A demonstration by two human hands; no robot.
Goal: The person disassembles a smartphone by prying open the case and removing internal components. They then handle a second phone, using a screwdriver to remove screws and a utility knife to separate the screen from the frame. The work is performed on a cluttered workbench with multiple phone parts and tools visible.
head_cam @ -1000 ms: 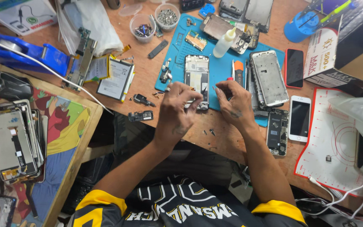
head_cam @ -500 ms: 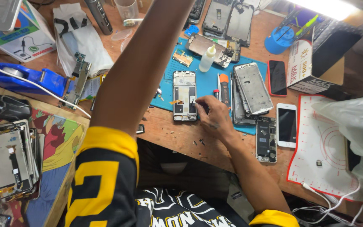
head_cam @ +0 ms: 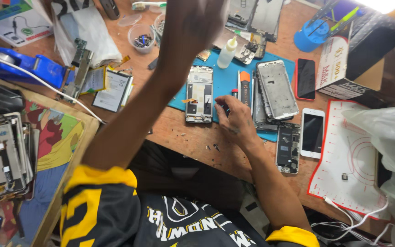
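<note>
An opened phone frame [head_cam: 199,93] lies on a blue work mat [head_cam: 227,77] at the middle of the wooden bench. My right hand [head_cam: 235,121] rests on the mat just right of it, fingers curled, with the fingertips at the frame's right edge. Whether they pinch something small is unclear. My left hand [head_cam: 193,20] is lifted high above the bench toward the camera. It is blurred, and its arm hides part of the mat. An orange-handled screwdriver [head_cam: 245,84] lies just beyond my right hand.
A white squeeze bottle [head_cam: 227,52], silver phone housings [head_cam: 277,89], a red-cased phone [head_cam: 305,77], a white phone [head_cam: 313,132] and a dark stripped phone [head_cam: 288,147] surround the mat. A white silicone mat [head_cam: 348,169] lies right. A blue tape dispenser [head_cam: 19,61], screw cup [head_cam: 142,40] and stacked screens [head_cam: 5,155] are left.
Both hands were together over the bench edge a second ago. My left arm has since swung up toward the camera, and my right hand has moved to the phone frame's right side.
</note>
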